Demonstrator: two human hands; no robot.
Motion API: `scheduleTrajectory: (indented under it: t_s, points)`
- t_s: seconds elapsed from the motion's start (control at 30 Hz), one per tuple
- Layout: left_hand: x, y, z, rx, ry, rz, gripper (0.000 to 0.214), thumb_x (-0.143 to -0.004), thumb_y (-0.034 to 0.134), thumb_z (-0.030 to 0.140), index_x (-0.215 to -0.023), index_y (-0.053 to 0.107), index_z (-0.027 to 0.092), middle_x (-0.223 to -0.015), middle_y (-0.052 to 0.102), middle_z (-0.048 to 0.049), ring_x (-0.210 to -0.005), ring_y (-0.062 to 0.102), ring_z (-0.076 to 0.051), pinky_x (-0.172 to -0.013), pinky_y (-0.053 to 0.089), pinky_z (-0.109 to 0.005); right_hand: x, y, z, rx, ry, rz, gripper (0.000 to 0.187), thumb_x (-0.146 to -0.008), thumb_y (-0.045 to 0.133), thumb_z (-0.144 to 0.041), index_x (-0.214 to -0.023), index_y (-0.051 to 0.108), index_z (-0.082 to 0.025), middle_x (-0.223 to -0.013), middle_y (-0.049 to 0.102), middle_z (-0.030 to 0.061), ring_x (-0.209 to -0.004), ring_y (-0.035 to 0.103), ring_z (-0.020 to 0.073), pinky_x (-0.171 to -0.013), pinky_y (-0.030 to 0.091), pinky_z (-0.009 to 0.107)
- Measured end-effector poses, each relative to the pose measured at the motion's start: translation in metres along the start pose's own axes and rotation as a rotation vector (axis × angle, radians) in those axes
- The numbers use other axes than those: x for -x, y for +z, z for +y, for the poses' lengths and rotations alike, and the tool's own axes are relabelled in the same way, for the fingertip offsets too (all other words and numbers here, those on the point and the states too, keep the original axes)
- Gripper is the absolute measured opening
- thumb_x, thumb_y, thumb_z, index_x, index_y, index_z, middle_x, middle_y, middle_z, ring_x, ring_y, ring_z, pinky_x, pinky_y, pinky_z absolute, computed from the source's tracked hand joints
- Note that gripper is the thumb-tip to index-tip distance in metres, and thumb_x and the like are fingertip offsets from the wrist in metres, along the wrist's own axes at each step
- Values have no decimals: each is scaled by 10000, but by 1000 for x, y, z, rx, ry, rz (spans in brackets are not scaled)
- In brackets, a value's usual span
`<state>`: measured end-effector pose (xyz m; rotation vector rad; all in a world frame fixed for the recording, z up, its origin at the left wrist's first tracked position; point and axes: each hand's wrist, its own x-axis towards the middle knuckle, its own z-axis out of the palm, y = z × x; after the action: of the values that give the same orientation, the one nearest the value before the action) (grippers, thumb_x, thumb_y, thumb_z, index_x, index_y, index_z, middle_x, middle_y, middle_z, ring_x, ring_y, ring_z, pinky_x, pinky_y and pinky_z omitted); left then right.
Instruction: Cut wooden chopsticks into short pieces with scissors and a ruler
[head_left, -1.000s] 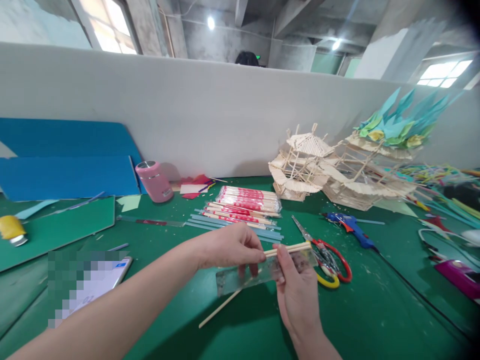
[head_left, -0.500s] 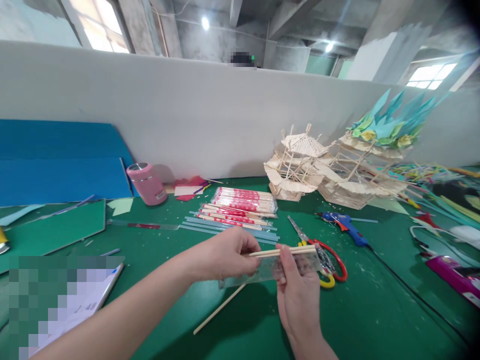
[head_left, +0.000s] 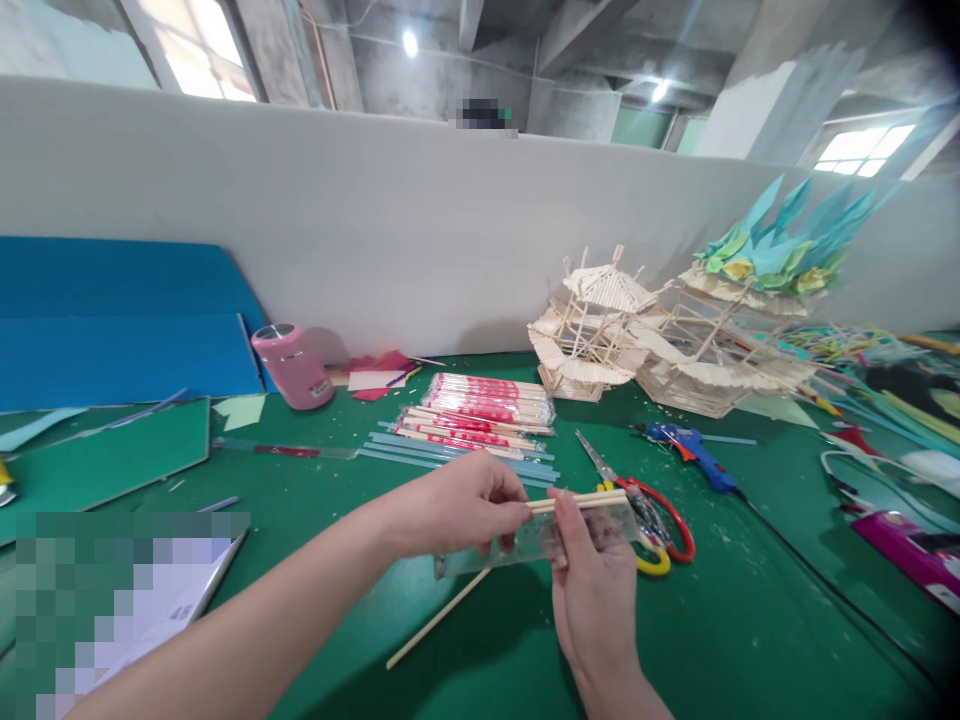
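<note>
Thin wooden sticks (head_left: 609,497) lie side by side along the upper edge of a clear flat plastic strip (head_left: 531,545). My right hand (head_left: 596,590) is closed around the right part of both, thumb on top. The fingertips of my left hand (head_left: 469,510) pinch the sticks near their left end; that end is hidden by the fingers. Below the strip, another wooden stick (head_left: 435,622) lies slanted on the table. Scissors (head_left: 660,510) with red and yellow handles lie just beyond my right hand.
Wrapped chopsticks (head_left: 487,400) and pale blue glue sticks (head_left: 390,452) lie ahead. A blue glue gun (head_left: 694,455) with a black cord is at right. Wooden stick models (head_left: 592,340) stand behind it. A pink cup (head_left: 294,368) stands at left, near blue boards (head_left: 112,350).
My left hand has slid slightly right along the sticks, closer to my right thumb. The sticks have shifted a little left, and my right hand has barely moved.
</note>
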<state>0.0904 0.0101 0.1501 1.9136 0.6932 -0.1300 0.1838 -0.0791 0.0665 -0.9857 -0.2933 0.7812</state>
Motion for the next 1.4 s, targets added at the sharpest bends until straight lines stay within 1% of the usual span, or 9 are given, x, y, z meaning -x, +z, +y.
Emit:
scheduleTrajectory:
  t_s: [0.13, 0.33, 0.6, 0.77, 0.93, 1.07, 1.23, 1.4]
  points:
    - [1, 1, 1, 2, -28, 2, 226, -730, 408, 290, -656, 569, 149, -609, 575, -7, -505, 491, -90, -436, 354, -175, -1, -1, 2, 9, 9, 1, 159, -660, 663, -278, -752, 620, -156, -522, 486, -52, -434, 340, 55, -400, 264, 193]
    - [-1, 1, -1, 6, 3, 10, 254, -735, 400, 314, -584, 526, 152, -589, 573, -7, -498, 485, -96, -440, 361, -187, -2, -1, 3, 36, -11, 21, 180, -633, 674, -294, -735, 618, -155, -512, 488, -59, -435, 359, 59, -417, 282, 200]
    - [-3, -1, -2, 13, 9, -9, 257, -735, 410, 314, -568, 524, 156, -558, 567, 3, -488, 498, -97, -480, 392, -204, -2, -3, 3, 33, 8, -2, 167, -675, 650, -289, -781, 618, -164, -545, 507, -44, -441, 371, 67, -415, 284, 202]
    - [-4, -4, -6, 68, 14, -37, 243, -741, 434, 323, -611, 554, 157, -594, 618, -2, -496, 530, -98, -507, 402, -210, -2, -2, 3, 59, -10, 15, 183, -655, 667, -284, -770, 621, -149, -554, 502, -34, -444, 351, 64, -391, 273, 191]
    - [-1, -6, -8, 158, 13, -92, 237, -749, 455, 331, -628, 561, 157, -602, 636, -8, -505, 549, -98, -499, 405, -204, -1, 0, 1, 17, -15, 1, 161, -647, 673, -294, -717, 631, -156, -526, 498, -44, -441, 354, 58, -392, 288, 185]
    - [2, -7, -10, 220, -1, -137, 163, -719, 506, 282, -636, 565, 155, -616, 641, -8, -530, 560, -96, -536, 427, -209, 1, 0, -1, -18, 19, 5, 152, -665, 658, -301, -718, 639, -160, -539, 527, -32, -446, 392, 63, -393, 313, 182]
    - [5, -8, -13, 212, -9, -147, 130, -707, 500, 247, -654, 585, 164, -634, 643, 13, -537, 565, -86, -547, 430, -202, 1, 0, -2, -14, 37, 27, 180, -652, 662, -319, -724, 642, -156, -555, 542, -15, -451, 434, 80, -394, 342, 194]
    - [7, -8, -13, 206, -9, -154, 116, -698, 492, 229, -657, 582, 167, -639, 643, 15, -545, 566, -87, -554, 429, -204, 2, 0, -3, -18, 69, 8, 140, -658, 654, -323, -718, 647, -197, -588, 575, -36, -485, 475, 81, -440, 370, 196]
